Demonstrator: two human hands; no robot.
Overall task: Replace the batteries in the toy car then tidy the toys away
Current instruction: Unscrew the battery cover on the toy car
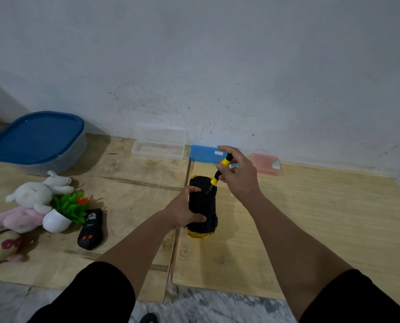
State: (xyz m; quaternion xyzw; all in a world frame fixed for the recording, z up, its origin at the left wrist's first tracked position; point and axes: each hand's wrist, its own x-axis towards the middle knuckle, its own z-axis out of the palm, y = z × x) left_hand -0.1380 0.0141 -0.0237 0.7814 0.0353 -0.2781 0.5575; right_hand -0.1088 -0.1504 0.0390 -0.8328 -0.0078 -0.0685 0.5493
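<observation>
Hands working on an upturned toy car on wooden boards by a wall.
Left hand grasps the car; right hand pinches a screwdriver, tip on its underside. Left: remote, soft toys, lidded tub. Behind: clear, blue, pink cases.

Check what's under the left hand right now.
The left hand grips the toy car, which lies underside up on the wooden board. The screwdriver tip meets the car's underside. The part of the underside beneath the palm is covered.
</observation>
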